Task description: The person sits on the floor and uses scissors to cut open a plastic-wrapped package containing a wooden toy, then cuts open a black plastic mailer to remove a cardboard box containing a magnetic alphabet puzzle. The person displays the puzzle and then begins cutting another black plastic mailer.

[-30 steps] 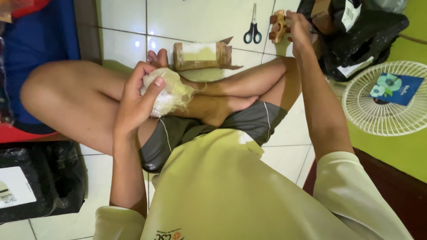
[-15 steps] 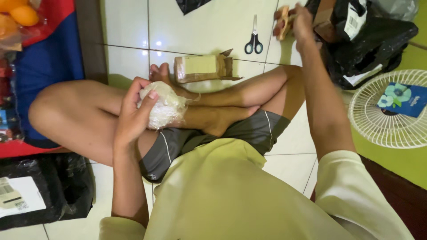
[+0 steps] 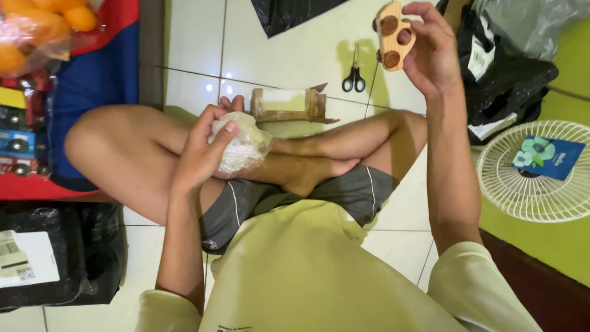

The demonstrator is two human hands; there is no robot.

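I sit cross-legged on a white tiled floor. My left hand [image 3: 200, 154] grips a crumpled wad of clear plastic wrap [image 3: 243, 147] resting on my shin. My right hand [image 3: 427, 52] is raised and holds a small wooden toy car [image 3: 391, 34] with dark brown wheels, its underside turned toward me. A torn brown cardboard box [image 3: 287, 104] lies on the tiles just beyond my feet. Black-handled scissors [image 3: 353, 77] lie farther out, below the toy car.
Black plastic bags [image 3: 501, 67] with labels pile at the right. A white fan grille [image 3: 534, 172] with a blue packet [image 3: 548, 158] on it lies at the right. At left sit a black parcel [image 3: 55, 255], a bag of oranges [image 3: 43, 24] and a red-and-blue cloth [image 3: 98, 67].
My right hand has lifted the wooden toy car up from near the black bags and turned its wheels toward me. My left hand still holds the plastic wrap.
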